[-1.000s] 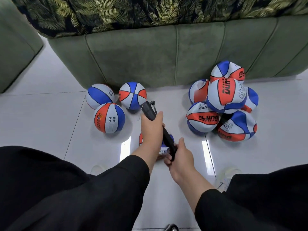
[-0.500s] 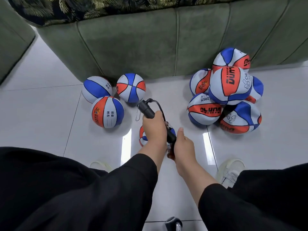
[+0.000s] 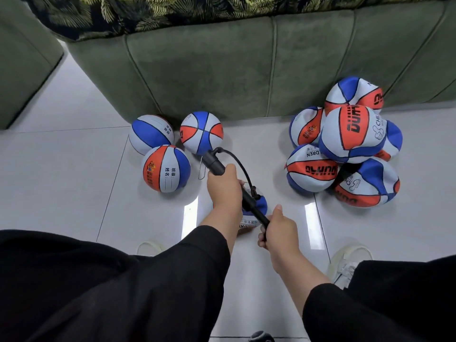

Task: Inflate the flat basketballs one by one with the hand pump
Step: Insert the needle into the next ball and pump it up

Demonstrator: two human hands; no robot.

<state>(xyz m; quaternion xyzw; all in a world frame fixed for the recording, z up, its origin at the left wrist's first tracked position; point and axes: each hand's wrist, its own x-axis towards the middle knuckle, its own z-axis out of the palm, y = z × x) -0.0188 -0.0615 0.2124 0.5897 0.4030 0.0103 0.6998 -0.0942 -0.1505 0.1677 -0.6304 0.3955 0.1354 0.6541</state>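
Two groups of basketballs flank me by the green sofa (image 3: 222, 77), limp pile (image 3: 345, 149) right, three round balls (image 3: 167, 154) left, while my left hand (image 3: 223, 186) grips the hand pump (image 3: 214, 164) barrel and my right hand (image 3: 278, 230), fingers wrapped round the handle, has drawn it back out, another stroke into the half-hidden ball (image 3: 256, 208) beneath.

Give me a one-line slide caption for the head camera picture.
Both hands work a hand pump over a ball on the floor, between three round balls and a pile of flat ones.

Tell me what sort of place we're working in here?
Most likely a home living room: a green upholstered sofa with a leaf-print cover stands on a glossy white tiled floor.
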